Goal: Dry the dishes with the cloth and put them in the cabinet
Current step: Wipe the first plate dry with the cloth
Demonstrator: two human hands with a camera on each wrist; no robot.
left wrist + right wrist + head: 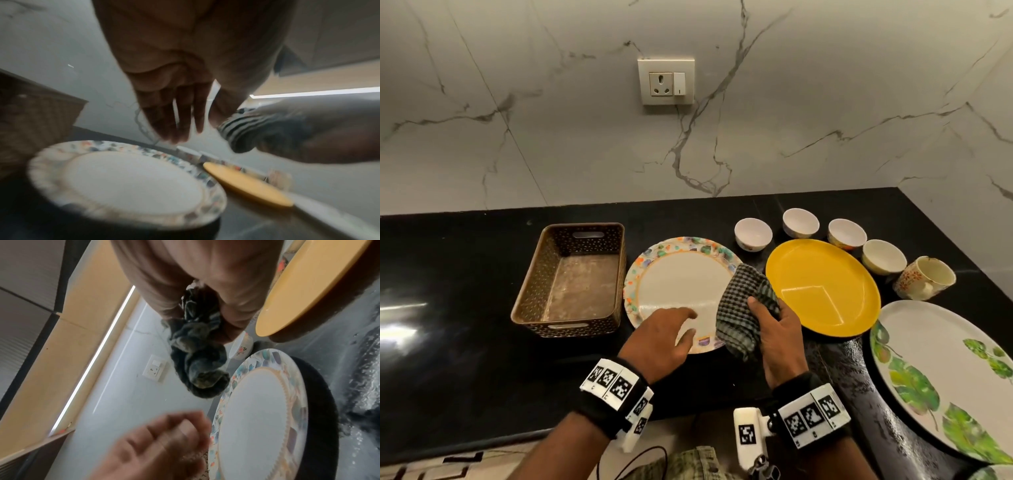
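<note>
Right fingers [754, 303]: curled round a bunched checked cloth [744, 310], thumb on its top, the folds hanging below the fist.
Right hand [779, 337]: over the 4 o'clock edge of the floral-rimmed plate [674, 284]; whether the cloth touches the plate cannot be told.
Left fingers [180, 116]: straight and relaxed, slightly spread, holding nothing.
Left hand [662, 337]: above the 6 o'clock rim of the floral-rimmed plate; the left wrist view shows the fingertips clear of the plate surface.
Floral-rimmed plate: flat on the black table [448, 308], white centre facing up, just beside the basket.
Basket [571, 279]: brown perforated plastic, at 9 o'clock from the floral-rimmed plate, nothing inside.
Yellow plate [822, 287]: at 3 o'clock from the floral-rimmed plate, flat on the table, its left edge near the cloth.
Bowls: four small white ones in an arc from 12 to 2 o'clock round the yellow plate, the first [753, 234] nearest the floral-rimmed plate.
Mug [924, 277]: floral, lying on its side at 3 o'clock from the yellow plate.
Leaf plate [941, 370]: large, white with green leaves, at 4 o'clock from the yellow plate, on a wet patch of table.
Wall socket [666, 80]: on the marble wall at 12 o'clock.
</note>
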